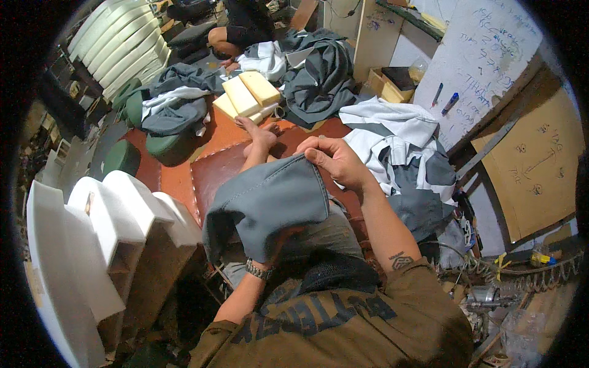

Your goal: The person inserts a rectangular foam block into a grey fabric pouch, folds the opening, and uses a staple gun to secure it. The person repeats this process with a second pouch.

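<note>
A grey sewn fabric cover (264,195) with stitched seams spreads over my lap. At its upper right corner, my right hand (338,161) pinches the seam between thumb and fingers. My left hand (281,246), with a metal-band watch (259,270) on the wrist, reaches in under the cover from below. The cloth hides its fingers, so their grip does not show. Beyond the cover, my bare foot (262,136) rests on the reddish-brown padded sheet (215,164).
Pale yellow foam blocks (260,89) lie ahead, near green cushions (172,148). Grey-and-white covers (392,122) heap at the right; more grey ones (319,76) lie farther back. White moulded pieces (104,214) stand at left. Another person (248,24) sits at the back. A coiled hose (540,276) hangs right.
</note>
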The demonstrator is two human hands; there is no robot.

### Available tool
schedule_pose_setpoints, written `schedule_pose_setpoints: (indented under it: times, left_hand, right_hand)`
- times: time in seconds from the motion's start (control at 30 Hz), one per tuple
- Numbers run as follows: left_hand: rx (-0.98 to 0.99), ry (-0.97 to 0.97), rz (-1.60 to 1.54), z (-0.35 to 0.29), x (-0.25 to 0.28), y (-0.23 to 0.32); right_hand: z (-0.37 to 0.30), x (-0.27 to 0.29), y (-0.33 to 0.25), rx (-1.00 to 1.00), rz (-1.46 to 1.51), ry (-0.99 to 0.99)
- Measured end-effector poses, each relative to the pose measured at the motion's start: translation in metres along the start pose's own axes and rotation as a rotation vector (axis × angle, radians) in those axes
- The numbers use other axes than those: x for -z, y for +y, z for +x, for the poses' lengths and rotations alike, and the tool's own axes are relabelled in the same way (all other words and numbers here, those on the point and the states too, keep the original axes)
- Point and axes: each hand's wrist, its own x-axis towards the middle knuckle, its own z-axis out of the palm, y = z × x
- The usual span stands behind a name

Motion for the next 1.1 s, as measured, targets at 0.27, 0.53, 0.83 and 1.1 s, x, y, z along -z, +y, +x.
schedule_pose_setpoints:
  times: [0.27, 0.53, 0.83, 1.1]
  left_hand:
    - [0.136, -0.086, -0.057, 0.018, -0.011, 0.047]
    - [0.214, -0.243, 0.127, 0.027, 0.005, 0.05]
    - [0.576, -0.139, -0.036, 0.069, -0.006, 0.1]
    - [0.165, 0.108, -0.137, 0.035, 0.017, 0.109]
  right_hand:
    - [0.018, 0.003, 0.007, 0.113, 0.082, 0.078]
    - [0.044, -0.003, 0.041, -0.015, 0.287, 0.173]
    - [0.09, 0.006, 0.049, -0.118, 0.222, 0.134]
    - [0.115, 0.003, 0.041, -0.186, 0.153, 0.066]
